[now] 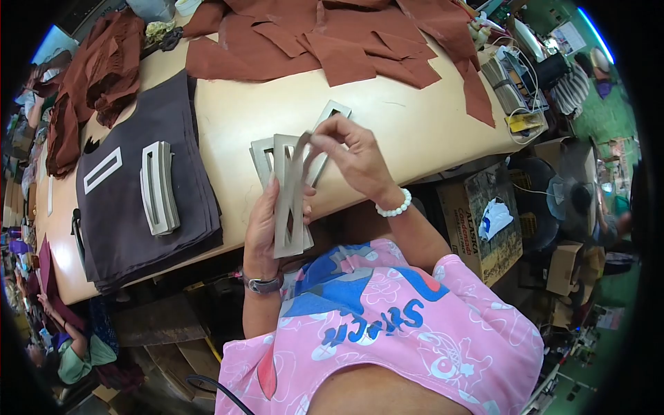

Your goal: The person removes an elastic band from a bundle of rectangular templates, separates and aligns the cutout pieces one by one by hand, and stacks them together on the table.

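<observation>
My left hand (261, 223) is wrapped around a small stack of grey slotted strips (285, 214), flat rectangles with a long narrow opening down the middle. My right hand (356, 153) pinches the top end of one strip (299, 160), which bends away from the stack and is slightly blurred. More slotted strips (261, 155) lie on the table just behind the held stack, and another (337, 109) sticks out beyond my right fingers. To the left, a neat pile of the same strips (158, 187) rests on dark cloth.
Layered dark cloth panels (138, 252) cover the table's left side, with a single white slotted piece (102, 170) on top. Brown cloth pieces (332, 48) spread across the far side of the table (387, 114). A cardboard box (477, 221) and a fan (553, 200) stand at the right.
</observation>
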